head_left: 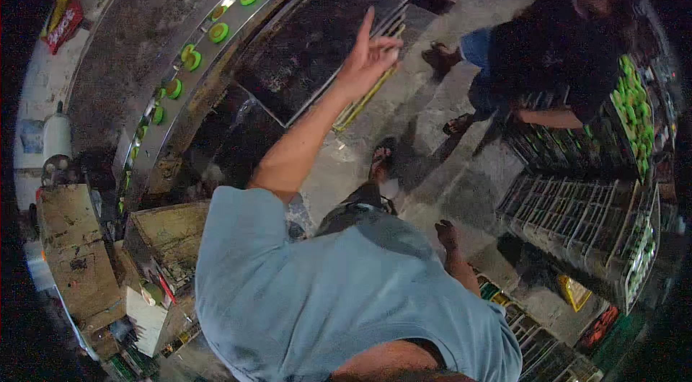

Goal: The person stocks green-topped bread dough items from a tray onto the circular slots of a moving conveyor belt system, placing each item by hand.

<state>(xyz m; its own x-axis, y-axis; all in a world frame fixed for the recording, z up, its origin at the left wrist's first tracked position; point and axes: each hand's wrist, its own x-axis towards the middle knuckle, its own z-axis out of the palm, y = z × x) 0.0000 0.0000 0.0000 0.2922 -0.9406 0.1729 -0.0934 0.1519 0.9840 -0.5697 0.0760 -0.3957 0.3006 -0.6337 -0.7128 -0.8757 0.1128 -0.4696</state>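
My left hand is stretched out ahead, with the index finger extended and the other fingers partly bent and apart. Nothing shows in its grip. In this view it overlaps the thin metal rails along the edge of a dark, flat framed surface. Down by my right side, in shadow, hangs my right hand, its fingers loosely apart and holding nothing visible. Below it is bare floor, and a slatted rack stands close to that arm.
Round green pieces with brownish centres line a curved conveyor at left. A person in dark clothes stands at right beside racks bearing green pieces. Worn boxes stand at lower left.
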